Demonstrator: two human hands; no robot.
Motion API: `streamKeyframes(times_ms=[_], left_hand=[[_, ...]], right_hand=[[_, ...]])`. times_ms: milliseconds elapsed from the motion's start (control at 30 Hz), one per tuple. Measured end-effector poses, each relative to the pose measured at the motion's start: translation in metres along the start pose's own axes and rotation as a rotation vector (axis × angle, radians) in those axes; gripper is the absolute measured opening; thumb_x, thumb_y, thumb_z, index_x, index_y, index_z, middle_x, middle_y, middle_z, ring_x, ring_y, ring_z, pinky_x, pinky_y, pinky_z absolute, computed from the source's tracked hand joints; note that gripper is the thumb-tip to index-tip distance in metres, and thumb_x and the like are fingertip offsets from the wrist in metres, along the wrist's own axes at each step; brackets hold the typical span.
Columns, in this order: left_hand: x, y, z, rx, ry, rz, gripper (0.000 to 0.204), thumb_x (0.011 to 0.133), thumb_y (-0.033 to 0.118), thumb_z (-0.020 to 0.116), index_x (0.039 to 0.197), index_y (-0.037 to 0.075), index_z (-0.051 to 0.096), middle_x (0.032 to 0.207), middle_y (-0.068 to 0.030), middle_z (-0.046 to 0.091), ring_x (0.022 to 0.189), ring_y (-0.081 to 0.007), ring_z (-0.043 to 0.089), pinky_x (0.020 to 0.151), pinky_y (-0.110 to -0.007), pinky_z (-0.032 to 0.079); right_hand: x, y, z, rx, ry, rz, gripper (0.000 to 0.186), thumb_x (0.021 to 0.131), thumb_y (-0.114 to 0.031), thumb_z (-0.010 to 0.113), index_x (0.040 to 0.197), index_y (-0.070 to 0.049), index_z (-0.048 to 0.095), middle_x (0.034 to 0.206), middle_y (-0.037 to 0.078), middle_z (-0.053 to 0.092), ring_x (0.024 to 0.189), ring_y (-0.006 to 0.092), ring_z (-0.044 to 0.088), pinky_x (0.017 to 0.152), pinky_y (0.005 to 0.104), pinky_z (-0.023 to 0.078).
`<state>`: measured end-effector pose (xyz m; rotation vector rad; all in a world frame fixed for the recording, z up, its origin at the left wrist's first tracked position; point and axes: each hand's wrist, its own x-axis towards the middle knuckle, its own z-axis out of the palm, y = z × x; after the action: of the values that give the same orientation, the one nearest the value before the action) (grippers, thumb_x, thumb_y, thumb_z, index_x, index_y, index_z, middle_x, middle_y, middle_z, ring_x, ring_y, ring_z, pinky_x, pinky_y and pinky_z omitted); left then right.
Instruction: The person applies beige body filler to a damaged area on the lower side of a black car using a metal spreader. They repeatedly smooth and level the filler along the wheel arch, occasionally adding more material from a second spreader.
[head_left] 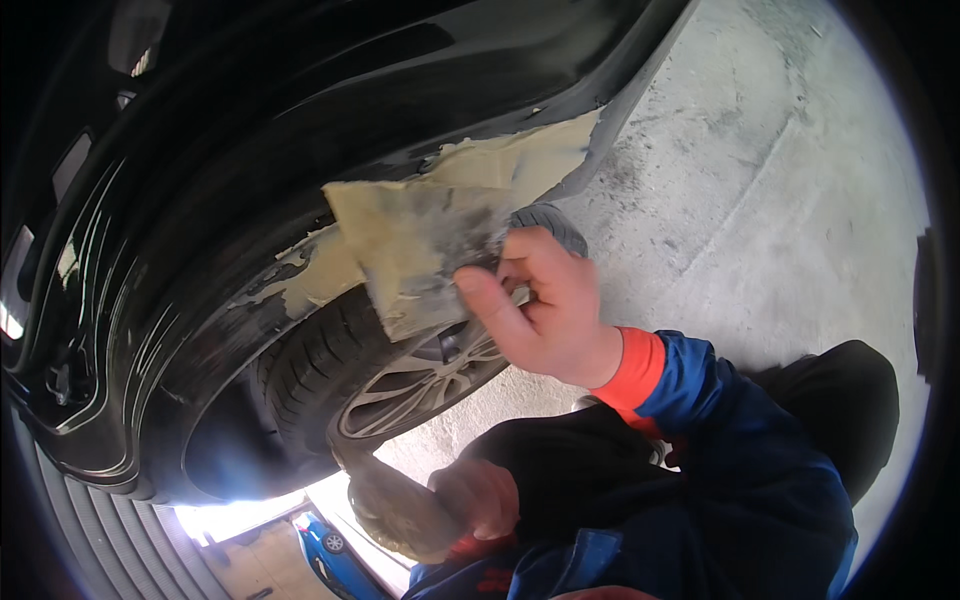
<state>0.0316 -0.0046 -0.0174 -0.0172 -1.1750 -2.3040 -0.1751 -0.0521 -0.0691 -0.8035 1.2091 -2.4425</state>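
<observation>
Head view: near centre, the right hand [550,305] pinches a filler-smeared spreader [415,245] over the black wheel-arch panel [215,275] and its ragged beige filler [550,155]. At six o'clock, the left hand [485,497] grips a putty-coloured object [395,510], blurred. Grey concrete floor [770,190] spreads toward two; corrugated panelling [100,530] stands at eight.

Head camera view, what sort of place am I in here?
Probably a car body repair garage: a black car has pale filler spread above its wheel, your right hand holds a smeared flat spreader, and the floor looks like bare, scuffed concrete.
</observation>
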Motion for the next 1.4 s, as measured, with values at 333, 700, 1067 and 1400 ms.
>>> streamKeyframes(times_ms=[333, 700, 1067, 1400], left_hand=[[0.021, 0.001, 0.001, -0.116, -0.12, -0.164, 0.021, 0.102, 0.013, 0.05, 0.118, 0.001, 0.055, 0.066, -0.0102, 0.057, 0.044, -0.0169, 0.053, 0.039, -0.029, 0.046], [0.035, -0.005, -0.001, -0.106, -0.172, -0.177, 0.026, 0.103, 0.015, 0.048, 0.123, 0.001, 0.055, 0.068, -0.012, 0.058, 0.047, -0.019, 0.055, 0.041, -0.031, 0.048], [0.039, -0.007, -0.001, -0.112, -0.168, -0.185, 0.027, 0.103, 0.016, 0.048, 0.124, 0.0, 0.055, 0.067, -0.0125, 0.058, 0.046, -0.0185, 0.054, 0.04, -0.032, 0.047], [0.042, -0.01, 0.0, -0.139, -0.168, -0.181, 0.028, 0.103, 0.015, 0.047, 0.125, 0.0, 0.054, 0.067, -0.0129, 0.057, 0.046, -0.018, 0.053, 0.04, -0.031, 0.047]], right_hand=[[-0.003, 0.012, -0.021, -0.04, 0.064, 0.077, 0.022, 0.086, -0.007, 0.076, 0.095, 0.0, 0.058, 0.055, 0.001, 0.056, 0.045, 0.0023, 0.05, 0.043, 0.0189, 0.037], [-0.006, 0.022, -0.036, -0.003, 0.092, 0.153, 0.021, 0.088, -0.004, 0.073, 0.099, 0.001, 0.057, 0.057, -0.001, 0.055, 0.051, -0.0014, 0.049, 0.045, 0.0171, 0.036], [-0.01, 0.033, -0.043, 0.025, 0.132, 0.209, 0.018, 0.089, -0.004, 0.072, 0.099, 0.001, 0.058, 0.058, -0.005, 0.052, 0.052, -0.0026, 0.042, 0.045, 0.0164, 0.031], [-0.007, 0.037, -0.053, 0.028, 0.153, 0.279, 0.016, 0.09, -0.006, 0.072, 0.099, 0.001, 0.06, 0.061, -0.006, 0.054, 0.054, -0.0026, 0.043, 0.048, 0.0163, 0.032]])
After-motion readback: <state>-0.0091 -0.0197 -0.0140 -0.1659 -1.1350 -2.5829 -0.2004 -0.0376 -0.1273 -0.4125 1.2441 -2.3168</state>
